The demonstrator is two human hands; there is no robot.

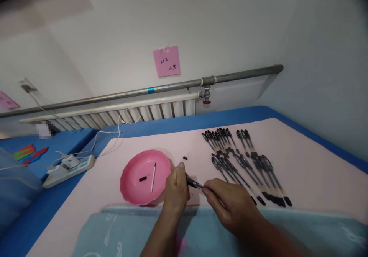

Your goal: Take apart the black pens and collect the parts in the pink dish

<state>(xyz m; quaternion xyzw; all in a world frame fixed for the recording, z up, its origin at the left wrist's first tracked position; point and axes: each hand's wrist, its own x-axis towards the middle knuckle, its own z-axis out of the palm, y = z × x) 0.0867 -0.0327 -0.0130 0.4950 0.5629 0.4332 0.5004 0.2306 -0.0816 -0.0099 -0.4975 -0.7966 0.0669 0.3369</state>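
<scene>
My left hand point(176, 186) is closed around a black pen point(194, 183), thumb on top. The pen points right, and its narrower, clear end meets the fingertips of my right hand point(230, 203), which pinch it. Just beyond my left hand a small black piece point(185, 157) lies on the pale pink sheet point(184, 142). To the left stands a pink scalloped bowl point(130, 188). Inside it are a thin white refill point(153, 178) with a dark tip and a short black cap point(142, 179). Several black-capped clear pens point(238, 169) lie in rows to the right.
A teal patterned cloth point(138, 234) covers the near edge. At left, a white power strip point(71, 171) with plugs and cables rests on a blue surface, near coloured flat pieces point(28, 153). Behind run a radiator point(161, 109), a pipe point(178, 85) and a wall with a pink note point(166, 61).
</scene>
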